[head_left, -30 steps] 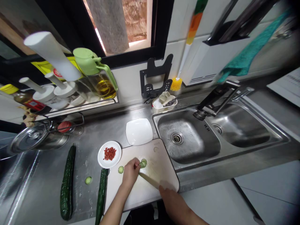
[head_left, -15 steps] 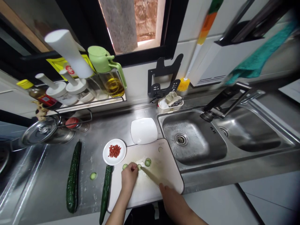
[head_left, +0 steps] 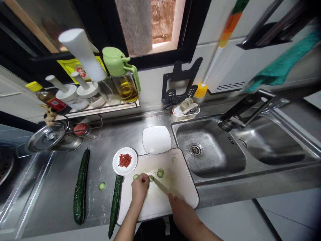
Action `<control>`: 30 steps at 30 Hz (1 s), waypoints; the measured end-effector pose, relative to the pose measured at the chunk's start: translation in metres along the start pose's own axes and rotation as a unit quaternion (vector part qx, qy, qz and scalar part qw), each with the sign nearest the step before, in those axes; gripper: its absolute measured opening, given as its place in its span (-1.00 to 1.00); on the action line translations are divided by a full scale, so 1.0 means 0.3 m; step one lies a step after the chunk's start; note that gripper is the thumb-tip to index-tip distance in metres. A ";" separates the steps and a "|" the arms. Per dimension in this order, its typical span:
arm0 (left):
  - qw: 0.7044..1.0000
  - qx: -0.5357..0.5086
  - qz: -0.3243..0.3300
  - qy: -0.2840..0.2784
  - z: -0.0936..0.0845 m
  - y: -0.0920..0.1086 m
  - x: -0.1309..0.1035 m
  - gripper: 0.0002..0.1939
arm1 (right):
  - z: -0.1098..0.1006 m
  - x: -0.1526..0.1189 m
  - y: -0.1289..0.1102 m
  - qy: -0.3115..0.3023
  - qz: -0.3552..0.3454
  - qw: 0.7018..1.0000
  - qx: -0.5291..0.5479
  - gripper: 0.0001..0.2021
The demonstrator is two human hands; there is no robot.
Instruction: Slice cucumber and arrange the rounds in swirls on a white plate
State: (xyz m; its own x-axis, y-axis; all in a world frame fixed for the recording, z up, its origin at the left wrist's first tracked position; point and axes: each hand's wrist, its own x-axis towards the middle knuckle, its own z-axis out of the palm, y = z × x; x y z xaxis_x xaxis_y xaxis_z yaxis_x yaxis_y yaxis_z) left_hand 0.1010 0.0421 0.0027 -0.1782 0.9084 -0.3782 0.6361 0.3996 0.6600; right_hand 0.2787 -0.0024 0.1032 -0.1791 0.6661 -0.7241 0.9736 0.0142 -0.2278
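Observation:
On the white cutting board (head_left: 175, 201), my right hand (head_left: 182, 209) is closed round the handle of a knife (head_left: 162, 185). The blade's tip is at a small cucumber slice (head_left: 151, 178). My left hand (head_left: 140, 189) is pinched beside that slice; what its fingertips hold, if anything, is too small to make out. Stacked cucumber slices (head_left: 160, 173) lie to the right, and another slice (head_left: 135, 176) shows behind my left hand. A cucumber (head_left: 115, 204) rests along the board's left edge. A small plate of red pieces (head_left: 125, 160) overlaps the board's upper left corner.
Behind the board is a white square plate (head_left: 156, 139). The double sink (head_left: 210, 147) lies to the right. A whole cucumber (head_left: 81, 187) and a loose slice (head_left: 101, 186) are on the steel counter at left, near a lidded pot (head_left: 50, 137). Bottles stand on a shelf.
The whole view has shifted slightly, so things sit a little further right. Both hands keep nearly the same places, and the blade's tip is still at the small slice.

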 end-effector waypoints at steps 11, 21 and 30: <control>1.000 0.008 -0.002 -0.003 -0.008 0.015 0.008 -0.83 | 0.002 0.018 -0.009 0.004 0.000 1.000 0.000 -0.46; 1.000 -0.015 -0.001 0.002 -0.001 0.007 -0.001 -0.82 | 0.093 -0.006 0.098 0.005 -0.014 1.000 0.010 -0.43; 0.992 -0.046 -0.067 0.095 -0.096 -0.090 -0.013 -0.69 | 0.135 -0.002 0.147 0.023 -0.027 0.998 0.047 -0.47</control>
State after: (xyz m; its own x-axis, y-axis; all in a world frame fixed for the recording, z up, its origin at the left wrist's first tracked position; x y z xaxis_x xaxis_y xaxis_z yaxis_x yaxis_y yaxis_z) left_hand 0.0631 0.0313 0.0050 -0.4002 0.8499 -0.3428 0.5282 0.5196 0.6716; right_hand 0.3161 -0.0323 0.0672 -0.2218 0.6992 -0.6796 0.9447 -0.0185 -0.3273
